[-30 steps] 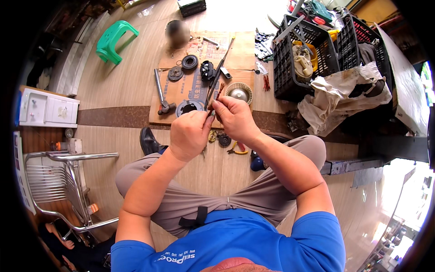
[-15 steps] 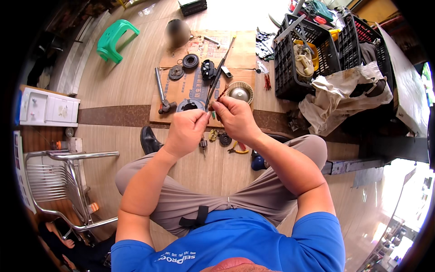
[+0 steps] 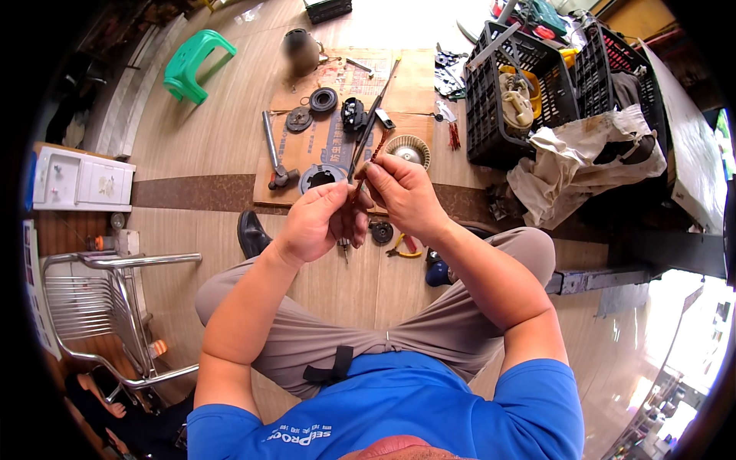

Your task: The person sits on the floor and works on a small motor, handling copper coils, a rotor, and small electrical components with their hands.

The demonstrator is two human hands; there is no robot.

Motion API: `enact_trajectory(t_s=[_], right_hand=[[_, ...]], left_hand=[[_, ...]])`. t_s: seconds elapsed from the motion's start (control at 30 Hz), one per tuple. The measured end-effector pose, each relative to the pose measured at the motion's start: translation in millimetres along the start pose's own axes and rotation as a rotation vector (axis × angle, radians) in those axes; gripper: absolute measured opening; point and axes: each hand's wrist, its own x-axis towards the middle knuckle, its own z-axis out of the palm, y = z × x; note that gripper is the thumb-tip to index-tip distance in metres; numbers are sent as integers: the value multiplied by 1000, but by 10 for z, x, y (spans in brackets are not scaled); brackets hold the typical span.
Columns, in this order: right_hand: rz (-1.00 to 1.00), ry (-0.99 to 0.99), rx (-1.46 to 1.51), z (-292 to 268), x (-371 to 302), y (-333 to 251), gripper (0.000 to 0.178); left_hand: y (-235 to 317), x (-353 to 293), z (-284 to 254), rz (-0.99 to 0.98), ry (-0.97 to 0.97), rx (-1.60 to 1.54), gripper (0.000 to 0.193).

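Observation:
In front of me, over the near edge of a cardboard sheet [image 3: 418, 84], both hands meet at a thin twisted red-brown wire [image 3: 380, 145]. My right hand [image 3: 410, 195] is closed, pinching the wire between thumb and fingers, and its free end sticks up past them. My left hand [image 3: 313, 222] is closed at the wire's lower part, thumb against forefinger, the other fingers curled below; the exact grip is partly hidden. Just beyond the hands lie a grey ring-shaped part [image 3: 322, 175], a finned fan wheel [image 3: 418, 143] and a long dark rod [image 3: 374, 115].
On the cardboard are a hammer [image 3: 282, 178], a black motor part [image 3: 353, 115] and round discs [image 3: 323, 100]. Pliers [image 3: 402, 247] and a small black disc [image 3: 381, 232] lie nearer me. Black crates [image 3: 491, 126] stand right, a green stool [image 3: 190, 65] far left, a metal chair [image 3: 115, 307] left.
My left hand has turned, so its lower fingers now show below the wire. My right hand has shifted slightly right and down. The wire's free end stands a little higher.

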Motion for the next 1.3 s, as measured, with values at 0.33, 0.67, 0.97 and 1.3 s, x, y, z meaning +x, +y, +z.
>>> enact_trajectory(t_s=[0.33, 0.67, 0.97, 1.3], right_hand=[[-126, 157, -342, 60, -3, 126, 19], [10, 212, -457, 35, 31, 120, 20], [-6, 37, 59, 22, 5, 70, 18], [-62, 137, -357, 28, -18, -4, 18]], left_hand=[[-75, 63, 37, 195, 305, 636, 26], [-111, 61, 111, 763, 489, 1865, 15], [27, -6, -59, 3, -70, -49, 34], [-4, 27, -20, 189, 201, 625, 22]])
